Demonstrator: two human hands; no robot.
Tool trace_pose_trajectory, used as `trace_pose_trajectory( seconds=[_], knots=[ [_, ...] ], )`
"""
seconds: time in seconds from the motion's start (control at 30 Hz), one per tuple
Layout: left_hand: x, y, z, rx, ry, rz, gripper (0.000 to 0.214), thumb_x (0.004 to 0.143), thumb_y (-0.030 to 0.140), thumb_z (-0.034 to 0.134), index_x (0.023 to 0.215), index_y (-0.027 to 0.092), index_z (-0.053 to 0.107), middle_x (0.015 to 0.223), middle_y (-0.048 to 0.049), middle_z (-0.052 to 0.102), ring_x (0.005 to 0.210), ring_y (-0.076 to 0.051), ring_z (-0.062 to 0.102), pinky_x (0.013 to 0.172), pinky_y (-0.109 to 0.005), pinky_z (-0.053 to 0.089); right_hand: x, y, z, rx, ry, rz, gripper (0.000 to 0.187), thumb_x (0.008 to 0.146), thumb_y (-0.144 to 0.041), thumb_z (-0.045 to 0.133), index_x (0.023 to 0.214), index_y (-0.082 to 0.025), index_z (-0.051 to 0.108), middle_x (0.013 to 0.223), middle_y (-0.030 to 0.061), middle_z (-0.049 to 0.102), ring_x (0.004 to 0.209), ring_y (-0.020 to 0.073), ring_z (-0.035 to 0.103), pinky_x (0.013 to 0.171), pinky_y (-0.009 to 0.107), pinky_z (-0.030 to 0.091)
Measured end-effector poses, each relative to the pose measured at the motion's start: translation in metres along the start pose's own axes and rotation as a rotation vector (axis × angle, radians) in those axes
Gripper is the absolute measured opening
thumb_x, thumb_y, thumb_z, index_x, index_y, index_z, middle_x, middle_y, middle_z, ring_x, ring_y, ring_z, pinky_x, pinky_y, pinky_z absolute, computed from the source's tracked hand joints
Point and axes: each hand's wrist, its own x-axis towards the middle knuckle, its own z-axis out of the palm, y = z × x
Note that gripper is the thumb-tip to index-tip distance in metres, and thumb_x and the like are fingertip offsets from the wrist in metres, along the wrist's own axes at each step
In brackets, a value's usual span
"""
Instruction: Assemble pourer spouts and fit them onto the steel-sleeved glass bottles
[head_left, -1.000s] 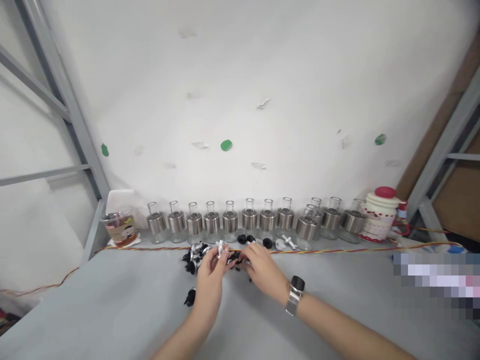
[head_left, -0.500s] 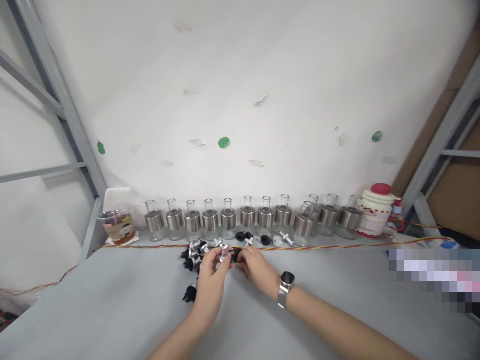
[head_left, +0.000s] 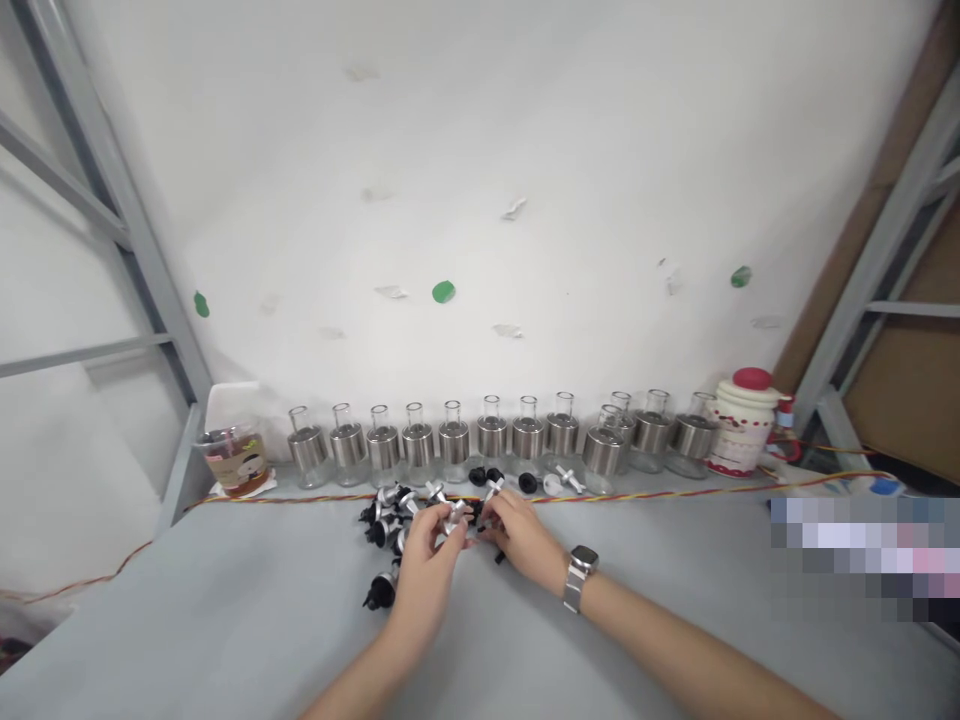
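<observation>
At lower centre, left hand (head_left: 426, 568) pinches a silver stopper (head_left: 455, 516); right hand (head_left: 526, 540), grip unclear; bottles (head_left: 454, 442) above all stand open.

No word, brand or number could be read. The tan printed label (head_left: 238, 470) on the clear plastic cup of amber drink (head_left: 217, 439), lower left of the frame, was too blurred; the red markings on the cream cylindrical jar (head_left: 742, 425), lower right, were too small.
</observation>
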Motion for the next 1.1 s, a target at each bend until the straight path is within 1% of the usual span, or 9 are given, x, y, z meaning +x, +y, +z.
trace_pose_trajectory(
  seconds=[0.2, 0.37, 0.43, 0.5, 0.57, 0.67, 0.8, 0.97, 1.1],
  knots=[
    [0.0, -0.004, -0.001, 0.036, -0.085, 0.012, 0.024, 0.063, 0.03, 0.065, 0.082, 0.016, 0.059, 0.086, -0.005, 0.061, 0.087, -0.023, 0.056, 0.066, -0.033, 0.05, 0.0, -0.006, -0.003, 0.062, 0.009, -0.038, 0.008, 0.072, -0.012, 0.05, 0.073, -0.019, 0.054, 0.079, 0.0039, 0.055, 0.081, 0.0203, 0.049, 0.076, 0.034, 0.036],
    [-0.002, -0.005, -0.001, 0.044, -0.131, 0.012, 0.022, 0.067, 0.031, 0.061, 0.084, 0.016, 0.057, 0.089, -0.0057, 0.058, 0.091, -0.024, 0.054, 0.069, -0.035, 0.051, -0.007, -0.006, -0.031, 0.19, 0.078, 0.035, 0.007, 0.077, -0.02, 0.046, 0.075, -0.018, 0.052, 0.072, 0.002, 0.056, 0.068, 0.0156, 0.052, 0.064, 0.029, 0.041],
    [-0.003, -0.007, 0.0, 0.04, -0.14, 0.012, 0.023, 0.067, 0.031, 0.061, 0.084, 0.016, 0.057, 0.09, -0.0058, 0.058, 0.091, -0.024, 0.054, 0.068, -0.036, 0.051, -0.012, -0.006, -0.044, 0.418, 0.119, 0.147, 0.01, 0.077, -0.026, 0.049, 0.073, -0.017, 0.052, 0.067, 0.001, 0.057, 0.063, 0.014, 0.053, 0.06, 0.027, 0.042],
    [-0.004, -0.01, 0.002, 0.039, -0.15, 0.001, 0.024, 0.066, 0.03, 0.062, 0.084, 0.016, 0.057, 0.088, -0.0058, 0.059, 0.089, -0.023, 0.054, 0.067, -0.036, 0.051, -0.019, -0.005, -0.052, 0.747, 0.168, 0.279, 0.015, 0.072, -0.031, 0.057, 0.07, -0.016, 0.054, 0.064, 0.0006, 0.059, 0.06, 0.013, 0.053, 0.058, 0.026, 0.042],
    [-0.006, -0.012, 0.005, 0.032, -0.165, -0.029, 0.025, 0.064, 0.031, 0.064, 0.082, 0.015, 0.058, 0.085, -0.0058, 0.059, 0.086, -0.023, 0.055, 0.066, -0.036, 0.052, -0.026, -0.004, -0.055, 1.045, 0.19, 0.393, 0.018, 0.068, -0.033, 0.063, 0.07, -0.015, 0.058, 0.066, 0.0018, 0.061, 0.06, 0.0126, 0.054, 0.059, 0.025, 0.042],
    [-0.01, -0.012, 0.009, 0.019, -0.188, -0.057, 0.026, 0.06, 0.031, 0.067, 0.078, 0.014, 0.06, 0.082, -0.0057, 0.059, 0.081, -0.022, 0.055, 0.063, -0.036, 0.052, -0.035, -0.001, -0.052, 1.312, 0.173, 0.52, 0.017, 0.064, -0.029, 0.067, 0.07, -0.015, 0.062, 0.074, 0.0045, 0.064, 0.068, 0.0137, 0.058, 0.064, 0.025, 0.044],
    [-0.013, -0.011, 0.013, 0.041, -0.222, -0.062, 0.025, 0.06, 0.031, 0.067, 0.077, 0.014, 0.061, 0.081, -0.0063, 0.057, 0.078, -0.021, 0.053, 0.062, -0.037, 0.053, -0.038, 0.002, -0.05, 1.396, 0.194, 0.573, 0.012, 0.059, -0.023, 0.071, 0.064, -0.014, 0.063, 0.077, 0.0053, 0.066, 0.07, 0.0142, 0.059, 0.068, 0.026, 0.044],
    [-0.015, -0.015, 0.014, 0.078, -0.26, -0.07, 0.023, 0.062, 0.03, 0.066, 0.077, 0.013, 0.062, 0.081, -0.0079, 0.056, 0.079, -0.022, 0.052, 0.061, -0.036, 0.054, -0.035, 0.005, -0.057, 1.416, 0.271, 0.555, 0.016, 0.052, -0.018, 0.075, 0.059, -0.015, 0.06, 0.067, 0.001, 0.065, 0.063, 0.0114, 0.057, 0.064, 0.024, 0.044],
    [-0.018, -0.018, 0.016, 0.106, -0.286, -0.093, 0.019, 0.063, 0.028, 0.065, 0.075, 0.014, 0.063, 0.083, -0.0082, 0.057, 0.081, -0.023, 0.052, 0.061, -0.035, 0.053, -0.035, 0.007, -0.058, 1.438, 0.24, 0.525, 0.017, 0.055, -0.016, 0.073, 0.064, -0.016, 0.059, 0.067, 0.0003, 0.065, 0.065, 0.0114, 0.059, 0.065, 0.023, 0.044]
  ],
)
